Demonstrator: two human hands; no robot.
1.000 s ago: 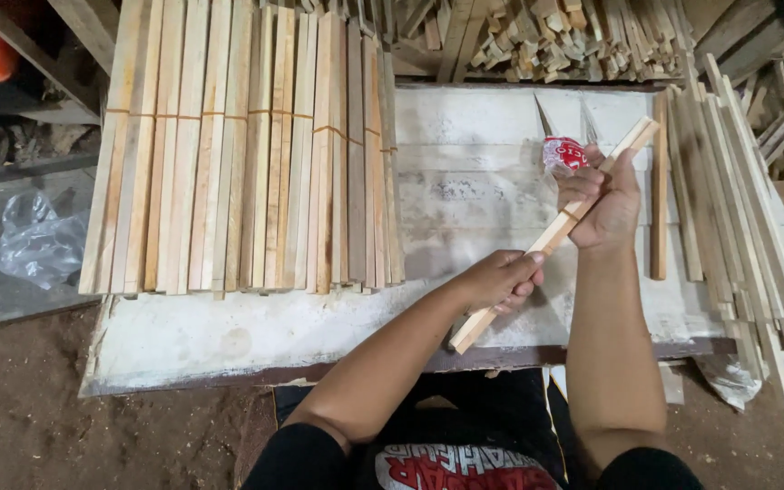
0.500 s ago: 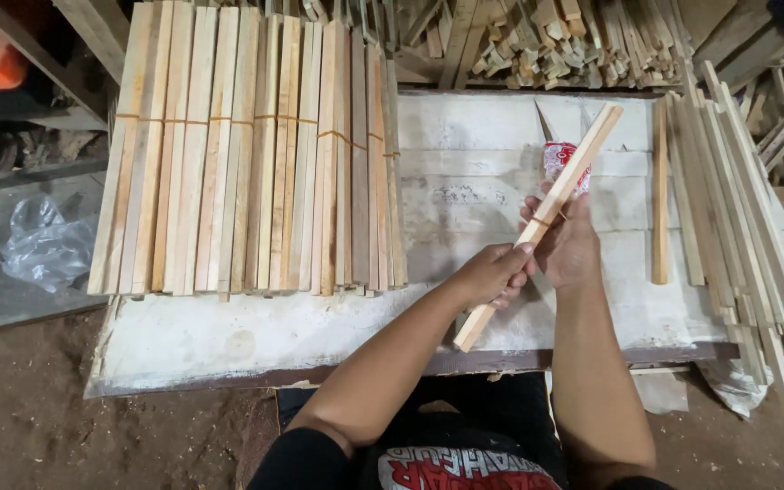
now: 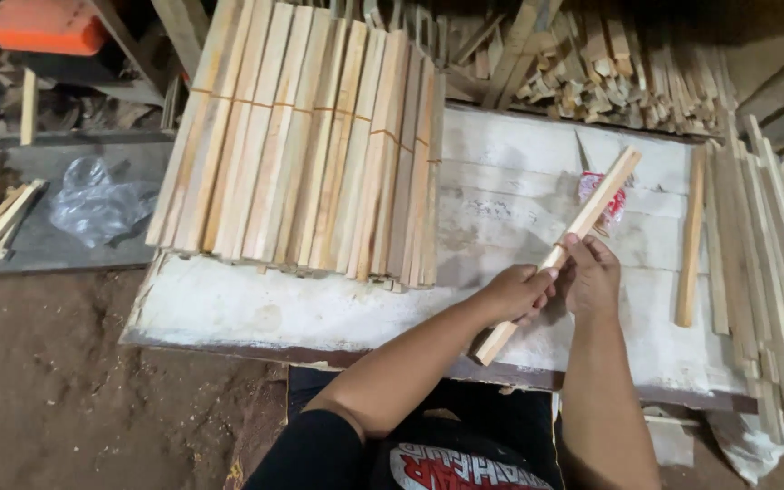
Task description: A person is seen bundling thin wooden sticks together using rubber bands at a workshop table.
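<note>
Both hands have drawn closer together on the wooden stick (image 3: 560, 249), the right hand (image 3: 592, 277) sliding down beside the left hand (image 3: 519, 292). Each is clamped around it, the stick slanting above the white workbench (image 3: 319, 313). Bundled slats (image 3: 306, 145) lie left; a loose stick (image 3: 691, 240) lies right.

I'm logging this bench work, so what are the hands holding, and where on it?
Both hands hold one wooden slat: the left hand grips its lower part, the right hand just above, near the middle.

Banded wooden slats (image 3: 310, 145) – clear plastic bag (image 3: 93, 200) – orange box (image 3: 43, 25).
</note>
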